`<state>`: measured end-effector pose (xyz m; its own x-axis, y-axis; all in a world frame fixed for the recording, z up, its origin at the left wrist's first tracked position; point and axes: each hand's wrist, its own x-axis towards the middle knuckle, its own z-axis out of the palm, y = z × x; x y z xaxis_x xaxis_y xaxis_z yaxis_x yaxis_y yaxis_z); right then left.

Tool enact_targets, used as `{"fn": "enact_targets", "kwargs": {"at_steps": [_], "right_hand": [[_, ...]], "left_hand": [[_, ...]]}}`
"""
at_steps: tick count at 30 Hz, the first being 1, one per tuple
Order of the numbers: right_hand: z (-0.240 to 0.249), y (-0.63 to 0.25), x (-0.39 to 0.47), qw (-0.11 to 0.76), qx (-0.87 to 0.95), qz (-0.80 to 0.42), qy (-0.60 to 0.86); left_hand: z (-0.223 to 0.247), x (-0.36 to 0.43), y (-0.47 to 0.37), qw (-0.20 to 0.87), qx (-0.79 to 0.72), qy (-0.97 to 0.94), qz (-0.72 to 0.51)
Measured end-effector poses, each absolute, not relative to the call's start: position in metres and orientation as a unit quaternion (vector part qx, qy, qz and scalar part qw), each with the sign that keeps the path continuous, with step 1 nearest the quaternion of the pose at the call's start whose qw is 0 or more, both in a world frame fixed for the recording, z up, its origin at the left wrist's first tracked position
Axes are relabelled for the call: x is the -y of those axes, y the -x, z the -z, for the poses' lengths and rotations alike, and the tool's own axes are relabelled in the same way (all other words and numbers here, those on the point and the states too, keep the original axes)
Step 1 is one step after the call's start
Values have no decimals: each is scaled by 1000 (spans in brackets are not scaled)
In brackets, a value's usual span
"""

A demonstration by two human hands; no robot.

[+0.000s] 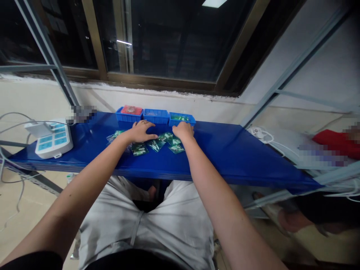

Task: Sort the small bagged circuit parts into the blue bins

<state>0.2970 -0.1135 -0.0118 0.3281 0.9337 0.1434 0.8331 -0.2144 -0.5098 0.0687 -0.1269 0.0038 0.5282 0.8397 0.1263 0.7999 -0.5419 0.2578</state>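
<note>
Left hand, palm down — fingers spread, nothing visibly held — was at green packets on the bench; right hand curled downward by the right bin, its hold hidden.

Plain blue tabletop, blue bins, red contents, green-and-white packets, seemingly off-white trousers

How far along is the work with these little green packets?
Partway, as far as I can judge. Several packets already lie on the table, with pieces visible inside. The left hand spreads over some; the right hand is at the right bin, its grip hidden. Green pieces in that bin may be what is left.
</note>
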Motion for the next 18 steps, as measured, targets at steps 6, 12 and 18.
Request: {"fn": "enact_targets", "kwargs": {"at_steps": [6, 12, 18], "right_hand": [[9, -279, 119, 93, 579, -209, 782], [38, -265, 114, 176, 663, -140, 714], [51, -255, 101, 341, 702, -114, 615]], "left_hand": [[-14, 164, -25, 92, -636, -766, -9], [4, 178, -9, 82, -586, -806, -10], [19, 164, -41, 74, -513, -850, -94]]}}
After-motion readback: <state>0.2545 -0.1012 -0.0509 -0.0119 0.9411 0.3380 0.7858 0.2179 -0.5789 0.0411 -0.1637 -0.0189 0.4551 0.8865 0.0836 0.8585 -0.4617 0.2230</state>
